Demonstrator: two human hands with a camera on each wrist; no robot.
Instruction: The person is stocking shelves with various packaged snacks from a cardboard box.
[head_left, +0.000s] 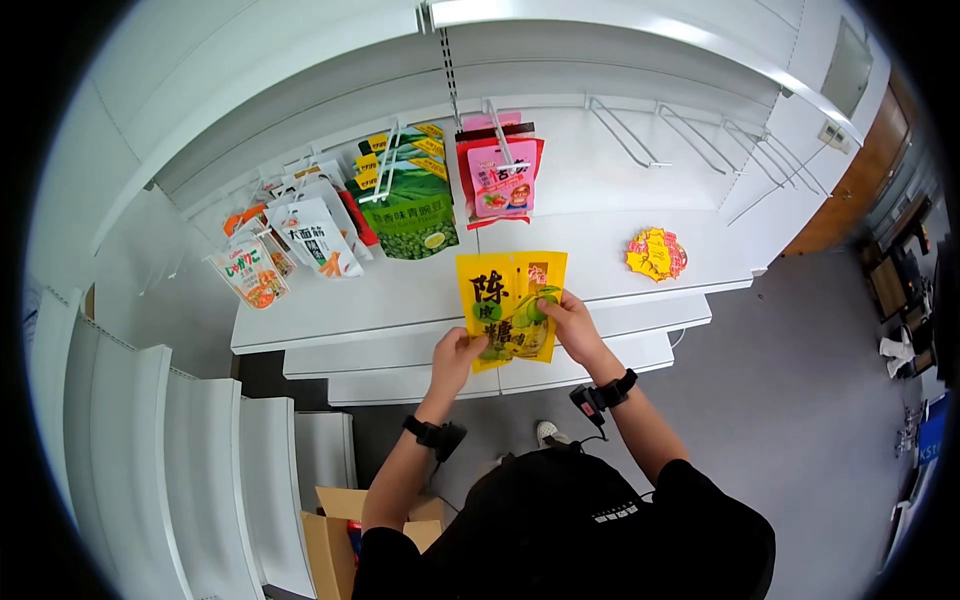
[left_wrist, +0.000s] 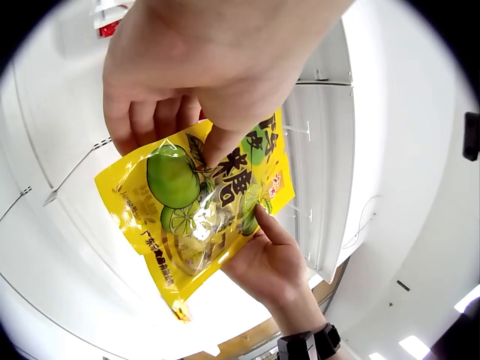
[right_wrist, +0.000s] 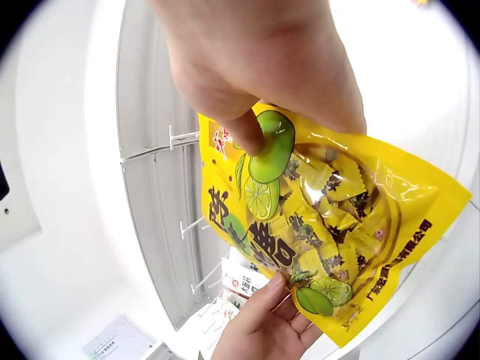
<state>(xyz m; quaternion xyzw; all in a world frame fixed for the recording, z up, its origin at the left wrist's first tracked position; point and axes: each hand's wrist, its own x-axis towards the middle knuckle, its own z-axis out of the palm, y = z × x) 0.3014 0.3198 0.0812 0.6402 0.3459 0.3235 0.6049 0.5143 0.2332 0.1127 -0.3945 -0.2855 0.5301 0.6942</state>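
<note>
A yellow candy bag (head_left: 512, 300) with green fruit pictures is held upright by both hands before the shelf edge. The left hand (head_left: 456, 358) pinches its lower left part, thumb on the front. On the right side, the right hand (head_left: 575, 328) grips the bag with its thumb over the printed fruit. In the left wrist view the bag (left_wrist: 202, 202) lies tilted between the left hand (left_wrist: 202, 67) and the right hand (left_wrist: 271, 266). Wrapped candies show through the window of the bag (right_wrist: 330, 217) in the right wrist view; fingers behind it are partly hidden.
Green pea bags (head_left: 410, 200), pink bags (head_left: 502, 185) and white snack bags (head_left: 315, 230) hang from hooks at the left and middle. Bare wire hooks (head_left: 625, 135) extend at right. Yellow-red tags (head_left: 656, 254) lie on the shelf (head_left: 600, 285). A cardboard box (head_left: 328, 550) stands lower left.
</note>
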